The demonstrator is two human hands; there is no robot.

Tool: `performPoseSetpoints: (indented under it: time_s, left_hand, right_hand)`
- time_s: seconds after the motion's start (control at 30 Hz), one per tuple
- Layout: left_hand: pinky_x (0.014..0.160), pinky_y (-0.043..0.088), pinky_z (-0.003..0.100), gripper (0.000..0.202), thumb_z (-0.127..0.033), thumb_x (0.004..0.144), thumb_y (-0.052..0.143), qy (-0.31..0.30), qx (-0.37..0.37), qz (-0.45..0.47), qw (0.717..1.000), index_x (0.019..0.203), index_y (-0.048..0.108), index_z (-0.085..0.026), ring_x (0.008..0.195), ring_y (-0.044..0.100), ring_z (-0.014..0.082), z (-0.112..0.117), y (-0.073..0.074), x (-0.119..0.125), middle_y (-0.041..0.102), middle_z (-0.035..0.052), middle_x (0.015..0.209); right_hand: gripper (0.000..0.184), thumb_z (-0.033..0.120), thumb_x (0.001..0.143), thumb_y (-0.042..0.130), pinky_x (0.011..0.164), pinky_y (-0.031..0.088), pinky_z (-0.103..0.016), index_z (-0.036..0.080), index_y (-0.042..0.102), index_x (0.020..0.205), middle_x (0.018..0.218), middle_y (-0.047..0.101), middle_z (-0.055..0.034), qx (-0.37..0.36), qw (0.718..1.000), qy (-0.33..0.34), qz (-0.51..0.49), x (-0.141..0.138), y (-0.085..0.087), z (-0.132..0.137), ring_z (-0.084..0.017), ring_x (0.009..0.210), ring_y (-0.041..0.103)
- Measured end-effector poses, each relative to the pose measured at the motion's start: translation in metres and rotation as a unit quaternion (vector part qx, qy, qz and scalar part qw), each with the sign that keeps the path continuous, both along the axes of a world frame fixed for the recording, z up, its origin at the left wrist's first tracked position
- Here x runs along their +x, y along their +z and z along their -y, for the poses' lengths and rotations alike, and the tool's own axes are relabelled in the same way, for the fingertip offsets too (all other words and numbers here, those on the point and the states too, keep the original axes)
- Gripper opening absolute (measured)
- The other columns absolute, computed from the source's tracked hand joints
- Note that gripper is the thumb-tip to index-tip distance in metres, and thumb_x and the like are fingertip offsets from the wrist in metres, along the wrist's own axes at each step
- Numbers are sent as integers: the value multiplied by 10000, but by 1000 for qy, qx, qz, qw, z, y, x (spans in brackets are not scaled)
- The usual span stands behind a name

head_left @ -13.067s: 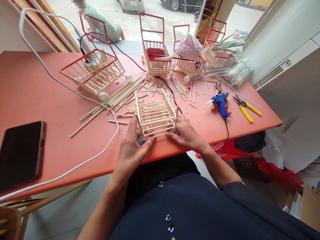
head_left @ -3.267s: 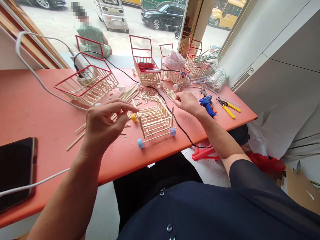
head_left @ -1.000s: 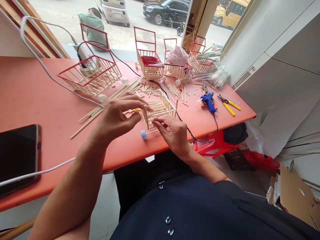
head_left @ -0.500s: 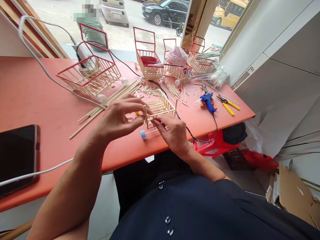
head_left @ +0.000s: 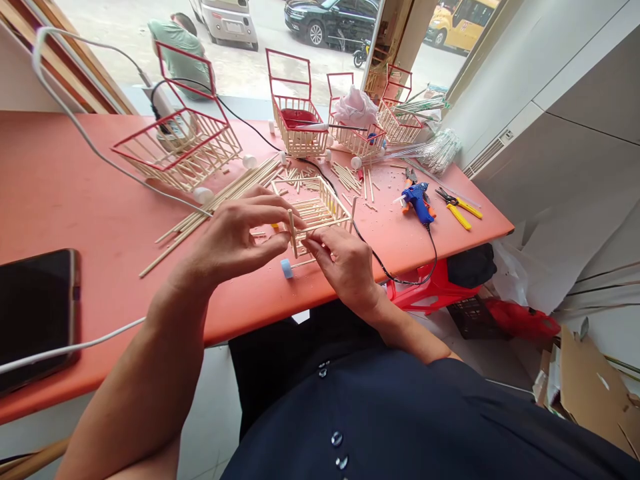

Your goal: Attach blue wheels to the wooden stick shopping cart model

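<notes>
A small unpainted cart frame [head_left: 327,225] made of wooden sticks stands on the table before me. Its corner post [head_left: 292,233] rises beside my left hand [head_left: 235,233], whose thumb and fingers close around that corner. My right hand [head_left: 347,260] pinches at the frame's near side, just under the top rail. Whatever lies between those fingertips is hidden, perhaps too small to see. A light blue wheel [head_left: 287,268] sits at the frame's lower near corner, below my left fingertips.
Long wooden sticks [head_left: 220,207] lie left of the frame. Behind stand several red-trimmed stick carts [head_left: 300,143]. To the right are a blue glue gun [head_left: 418,201] with its cord and yellow-handled pliers [head_left: 459,215]. A phone [head_left: 37,313] and white cable [head_left: 100,341] lie left.
Both hands stay at the same places on the frame, with hardly any movement. The view shifts slightly, and the person outside the window leans differently.
</notes>
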State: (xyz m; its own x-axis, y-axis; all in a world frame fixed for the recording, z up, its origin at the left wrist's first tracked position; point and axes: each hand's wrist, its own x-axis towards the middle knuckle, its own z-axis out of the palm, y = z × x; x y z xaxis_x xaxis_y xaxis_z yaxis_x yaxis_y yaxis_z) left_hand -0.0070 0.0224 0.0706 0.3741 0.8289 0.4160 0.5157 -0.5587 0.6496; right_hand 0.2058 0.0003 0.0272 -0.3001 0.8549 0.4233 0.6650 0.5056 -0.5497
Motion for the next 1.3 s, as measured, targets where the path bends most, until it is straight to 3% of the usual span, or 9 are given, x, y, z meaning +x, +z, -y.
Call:
performPoseSetpoints:
  time_s: [0.5, 0.8, 1.3]
  left_hand:
    - [963, 595, 402, 225, -422, 858, 668, 7, 8, -7, 1000, 825, 834, -274, 1027, 727, 272, 0, 0, 1, 825, 59, 958]
    - [920, 575, 381, 311, -520, 920, 741, 16, 42, 15, 999, 735, 776, -272, 896, 698, 241, -1, -6, 7, 798, 51, 846]
    - [880, 556, 366, 261, -408, 948, 712, 6, 65, 1, 998, 751, 756, -244, 890, 676, 227, 0, -7, 7, 790, 35, 837]
  right_hand:
    - [294, 444, 1155, 619, 844, 545, -260, 256, 843, 1125, 1058, 855, -36, 12, 1000, -2, 24, -1, 1, 1, -170, 973, 778]
    - [371, 479, 1173, 566, 822, 525, -268, 240, 850, 1175, 1049, 850, -48, 18, 999, -5, 29, -1, 0, 2, -169, 935, 764]
    - [408, 516, 1171, 552, 786, 496, -243, 236, 849, 1153, 1011, 835, -31, 22, 999, -9, 30, -1, -4, 2, -142, 916, 754]
